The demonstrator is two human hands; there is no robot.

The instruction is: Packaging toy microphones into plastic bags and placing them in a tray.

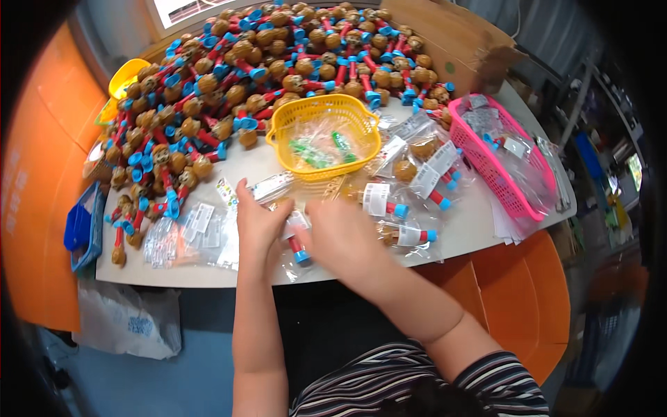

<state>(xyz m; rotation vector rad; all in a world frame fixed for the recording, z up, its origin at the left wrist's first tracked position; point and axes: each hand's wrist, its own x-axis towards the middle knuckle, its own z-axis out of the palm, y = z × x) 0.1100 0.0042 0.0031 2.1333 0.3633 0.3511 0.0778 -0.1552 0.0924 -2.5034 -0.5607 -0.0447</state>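
Close to the table's front edge lies a toy with a brown knobbly head, red stem and blue end (299, 249), in a clear bag with a white label. My left hand (260, 221) is at its left side, thumb against the bag's upper part and one finger pointing up. From the right, my right hand (340, 233) bends over the same bag with curled fingers, slightly blurred; its fingertips are hidden. Just beyond my hands stands a yellow basket (281, 154) holding clear bags and green-printed packets. Several bagged, labelled toys (408, 236) lie right of my right hand.
A big heap of loose toys (278, 69) covers the back and left of the table. Flat clear bags and labels (198, 233) lie at left. A pink basket (500, 174) stands right, a cardboard box (451, 48) behind. A blue bin (85, 229) is at the left edge.
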